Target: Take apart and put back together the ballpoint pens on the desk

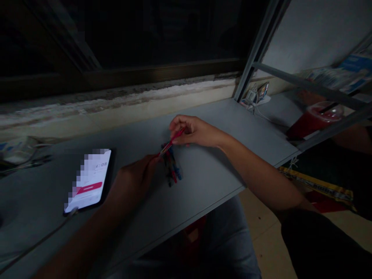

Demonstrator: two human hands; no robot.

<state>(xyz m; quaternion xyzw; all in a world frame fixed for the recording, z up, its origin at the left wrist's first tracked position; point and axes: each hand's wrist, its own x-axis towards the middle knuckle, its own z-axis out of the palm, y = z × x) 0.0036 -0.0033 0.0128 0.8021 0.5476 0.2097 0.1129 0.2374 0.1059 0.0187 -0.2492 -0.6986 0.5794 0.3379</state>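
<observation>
Reading my right grip (195, 131) as closed on a red pen (173, 140), its long axis slanting down toward my left grip (133, 182), whose hold I cannot tell; a bundle of pens (171, 168) lies just below on the surface (221, 116).

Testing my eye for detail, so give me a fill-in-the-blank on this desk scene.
The right hand holds a ____ pen.
The left hand touches the pen's ____ end.
A phone lies on the desk to the ____ of a bundle of pens.
A plastic cup at the far right has a domed ____.

Answers: red, lower, left, lid.
</observation>
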